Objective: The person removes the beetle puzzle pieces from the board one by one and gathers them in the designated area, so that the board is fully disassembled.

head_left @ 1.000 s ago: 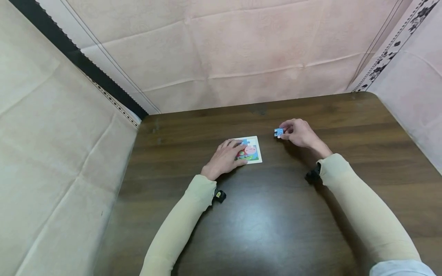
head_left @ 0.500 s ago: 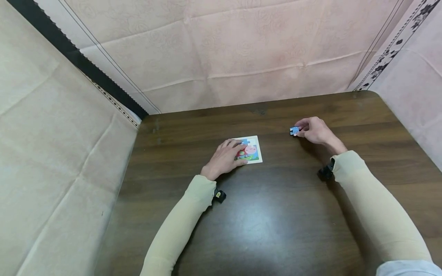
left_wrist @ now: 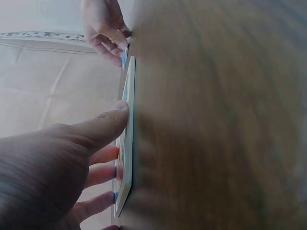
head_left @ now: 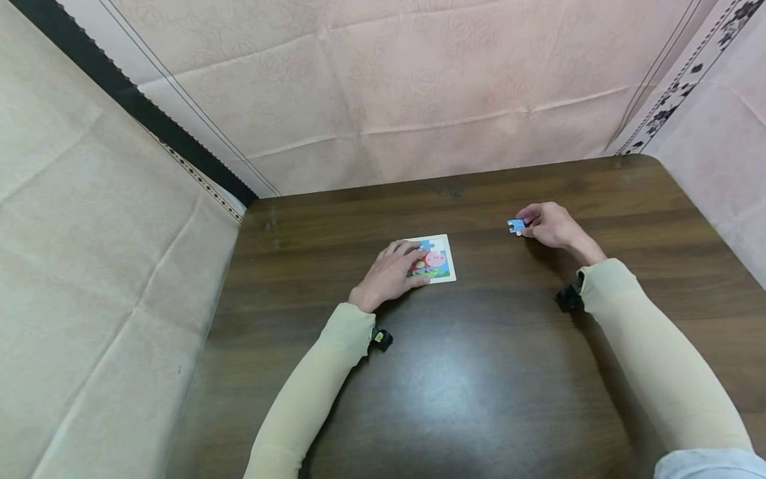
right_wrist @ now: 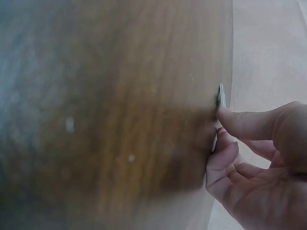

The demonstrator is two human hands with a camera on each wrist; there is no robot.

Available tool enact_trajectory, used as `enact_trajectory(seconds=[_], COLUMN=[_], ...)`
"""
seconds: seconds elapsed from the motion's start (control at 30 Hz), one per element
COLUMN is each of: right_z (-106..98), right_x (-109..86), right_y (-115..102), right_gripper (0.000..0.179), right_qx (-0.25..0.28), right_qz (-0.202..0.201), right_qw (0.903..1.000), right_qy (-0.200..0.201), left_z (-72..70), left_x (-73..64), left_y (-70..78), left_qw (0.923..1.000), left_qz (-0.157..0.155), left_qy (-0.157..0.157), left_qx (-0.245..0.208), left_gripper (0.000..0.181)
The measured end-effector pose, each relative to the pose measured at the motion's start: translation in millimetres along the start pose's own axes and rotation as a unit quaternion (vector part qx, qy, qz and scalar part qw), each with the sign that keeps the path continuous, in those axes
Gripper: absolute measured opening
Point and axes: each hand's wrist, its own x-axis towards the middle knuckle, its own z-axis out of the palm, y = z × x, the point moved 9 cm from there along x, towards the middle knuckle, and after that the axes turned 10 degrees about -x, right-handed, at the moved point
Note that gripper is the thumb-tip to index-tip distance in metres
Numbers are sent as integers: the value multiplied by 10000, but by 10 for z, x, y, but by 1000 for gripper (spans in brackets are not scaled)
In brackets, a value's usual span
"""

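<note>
A small white-framed jigsaw puzzle (head_left: 439, 262) with a colourful cartoon picture lies flat on the table. My left hand (head_left: 389, 274) rests on its left part, fingers spread over the picture and covering some of it. In the left wrist view the thumb (left_wrist: 115, 117) lies on the puzzle's near edge. To the right of the puzzle, my right hand (head_left: 553, 227) pinches a blue puzzle piece (head_left: 515, 226) between thumb and fingers, at or just above the tabletop. In the right wrist view that piece (right_wrist: 221, 97) shows edge-on at the thumb tip.
The brown wooden table (head_left: 455, 372) has a rounded far right corner. Pale cloth (head_left: 443, 86) hangs behind it, with more cloth at the left and right sides. A small black camera (head_left: 381, 339) sits at the left wrist, another (head_left: 570, 296) at the right.
My right hand has moved right, away from the puzzle, with the piece in its fingers, and slowed in the last half second. The left hand and the puzzle have stayed in place.
</note>
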Motion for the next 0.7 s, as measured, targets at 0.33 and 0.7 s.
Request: enact_trajectory(seconds=[0.33, 0.7], right_z=[9, -2], right_x=[11, -84], right_y=[-3, -296], right_gripper=[36, 36], right_qx=[-33, 75], right_qz=[-26, -124], right_qw=[10000, 9996], right_qy=[-40, 256], left_z=[-7, -6], left_x=[-13, -5], left_y=[-9, -22], left_qw=[10000, 10000], left_qz=[38, -3], left_qy=[21, -37], left_qx=[-41, -79], left_gripper=[68, 68])
